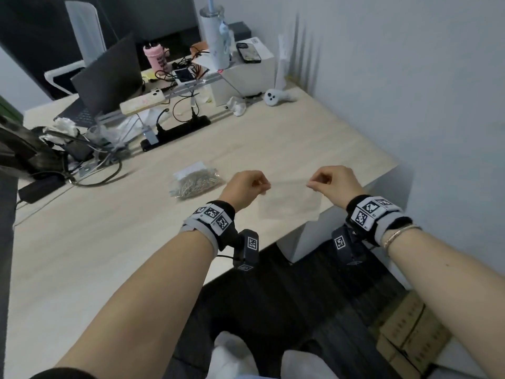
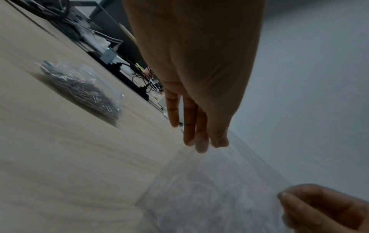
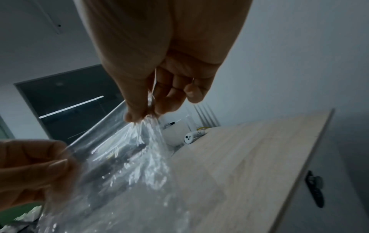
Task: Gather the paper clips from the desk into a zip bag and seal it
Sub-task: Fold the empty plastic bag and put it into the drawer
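Observation:
I hold a clear, empty-looking zip bag (image 1: pixel 289 205) up by its top edge, above the desk's (image 1: pixel 109 255) front right corner. My left hand (image 1: pixel 252 183) pinches the bag's left top corner and my right hand (image 1: pixel 326 179) pinches the right one. In the left wrist view the left hand (image 2: pixel 216 141) pinches the rim of the zip bag (image 2: pixel 209 189). In the right wrist view the right hand (image 3: pixel 142 114) pinches the crinkled zip bag (image 3: pixel 129 173). A heap of silver paper clips (image 1: pixel 195 183) lies in clear plastic on the desk, left of my left hand.
A black power strip (image 1: pixel 175 132) with cables, a laptop (image 1: pixel 106 80) on a stand, a white box (image 1: pixel 243 80) and a white controller (image 1: pixel 276 98) crowd the far side. The wall (image 1: pixel 410 91) stands close on the right. The desk's front edge runs under the bag.

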Demonstrator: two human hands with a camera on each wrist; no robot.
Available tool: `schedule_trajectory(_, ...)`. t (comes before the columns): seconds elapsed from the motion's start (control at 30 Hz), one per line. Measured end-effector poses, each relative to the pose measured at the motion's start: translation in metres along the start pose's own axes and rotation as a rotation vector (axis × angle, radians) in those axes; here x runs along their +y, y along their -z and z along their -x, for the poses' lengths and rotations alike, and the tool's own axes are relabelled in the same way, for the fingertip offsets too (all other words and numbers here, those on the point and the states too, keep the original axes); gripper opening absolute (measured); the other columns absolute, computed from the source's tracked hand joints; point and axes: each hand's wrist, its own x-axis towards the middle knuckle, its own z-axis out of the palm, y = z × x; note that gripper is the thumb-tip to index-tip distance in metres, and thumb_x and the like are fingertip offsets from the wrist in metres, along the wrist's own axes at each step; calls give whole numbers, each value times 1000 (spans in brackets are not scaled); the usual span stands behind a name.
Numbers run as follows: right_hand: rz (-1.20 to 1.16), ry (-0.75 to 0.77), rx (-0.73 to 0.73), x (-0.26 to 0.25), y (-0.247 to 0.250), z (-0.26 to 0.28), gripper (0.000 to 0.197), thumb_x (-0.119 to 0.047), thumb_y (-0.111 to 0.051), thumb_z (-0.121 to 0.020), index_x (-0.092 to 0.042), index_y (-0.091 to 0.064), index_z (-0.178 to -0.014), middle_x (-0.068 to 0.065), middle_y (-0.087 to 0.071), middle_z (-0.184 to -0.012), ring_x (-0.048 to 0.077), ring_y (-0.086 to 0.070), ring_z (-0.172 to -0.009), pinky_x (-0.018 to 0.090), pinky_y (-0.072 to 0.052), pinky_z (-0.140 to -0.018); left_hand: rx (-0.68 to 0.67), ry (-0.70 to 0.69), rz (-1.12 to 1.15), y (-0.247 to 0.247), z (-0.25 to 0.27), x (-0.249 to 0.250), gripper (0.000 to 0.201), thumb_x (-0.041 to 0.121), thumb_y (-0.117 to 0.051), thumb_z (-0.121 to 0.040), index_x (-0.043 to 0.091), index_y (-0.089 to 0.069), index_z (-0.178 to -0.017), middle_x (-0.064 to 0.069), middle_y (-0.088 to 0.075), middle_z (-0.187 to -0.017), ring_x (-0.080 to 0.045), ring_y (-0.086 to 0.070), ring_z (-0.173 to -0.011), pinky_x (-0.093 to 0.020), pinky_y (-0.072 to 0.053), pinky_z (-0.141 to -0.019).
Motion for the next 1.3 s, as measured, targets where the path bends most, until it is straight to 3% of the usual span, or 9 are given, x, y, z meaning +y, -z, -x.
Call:
schedule_trajectory(0.17, -62, -63, 29, 45, 29, 15, 3, -13, -66, -83, -16, -66, -83, -3, -65, -73, 4, -57, -66, 17, -44, -67, -111, -27, -148, -44, -17, 29, 19, 22, -48, -93, 16, -66, -98, 0, -66, -104, -20, -58, -99, -29, -42, -84)
schedule_trajectory(0.27, -22, -72, -34, 72, 47, 25, 6, -13, -63, -85, -17, -67, -87, -4, -64, -78, -2, -51, -67, 8, -37, -62, -194, -83, -303, -76, -26, 51, 28, 38, -53, -88, 26, -58, -113, 8, -66, -110, -17, -56, -105, -37, -38, -97)
schedule_trajectory(0.37, -13, -105, -68, 101, 56, 37, 7, -14, -64, -85, -19, -67, -86, -5, -64, -79, -2, -51, -69, 9, -36, -64, -275, -144, -394, -117, -35, 72, 38, 49, -58, -85, 28, -54, -117, 10, -67, -107, -15, -58, -102, -37, -37, -95)
schedule_trajectory(0.53, 11, -195, -49, 154, 59, 53, 7, -19, -63, -85, -21, -66, -91, -6, -63, -84, -4, -48, -67, 17, -36, -65, -335, -146, -360, -179, -47, 87, 14, 24, -56, -90, 19, -64, -100, -2, -67, -101, -20, -61, -94, -30, -47, -78)
schedule_trajectory(0.6, -2, -231, -39, 174, 58, 57, 14, -23, -63, -85, -21, -65, -99, -7, -63, -91, -3, -48, -68, 18, -36, -64, -358, -143, -386, -197, -50, 83, 15, 20, -51, -91, 17, -64, -97, -4, -67, -101, -22, -61, -93, -33, -49, -79)
schedule_trajectory(0.73, 5, -328, -30, 212, 55, 55, 19, -26, -55, -90, -16, -65, -104, 1, -66, -100, 13, -57, -88, 23, -40, -79, -346, -168, -524, -228, -62, 69, 21, 20, -44, -90, 15, -64, -95, -8, -63, -109, -30, -50, -110, -37, -41, -85)
schedule_trajectory(0.87, 67, -376, -44, 240, 46, 40, 21, -28, -52, -92, -14, -67, -98, 4, -68, -98, 18, -59, -88, 27, -43, -79, -372, -148, -616, -249, -80, 57, 21, 24, -49, -92, 20, -68, -99, -11, -17, -155, -34, -9, -143, -49, -14, -115)
schedule_trajectory(1.0, 94, -404, -37, 261, 28, 21, 21, -31, -53, -91, -15, -66, -94, 3, -68, -95, 20, -61, -87, 33, -49, -80, -321, -187, -667, -272, -97, 49, 18, 22, -51, -93, 17, -68, -93, -12, 6, -158, -35, 10, -144, -49, 2, -117)
schedule_trajectory(1.3, 114, -412, -77, 293, -11, -36, 33, -34, -58, -88, -15, -60, -115, 5, -67, -110, 24, -61, -102, 33, -47, -89, -162, -287, -973, -304, -110, 22, 4, 21, -63, -83, 17, -64, -83, -18, 22, -153, -44, 20, -139, -61, 5, -113)
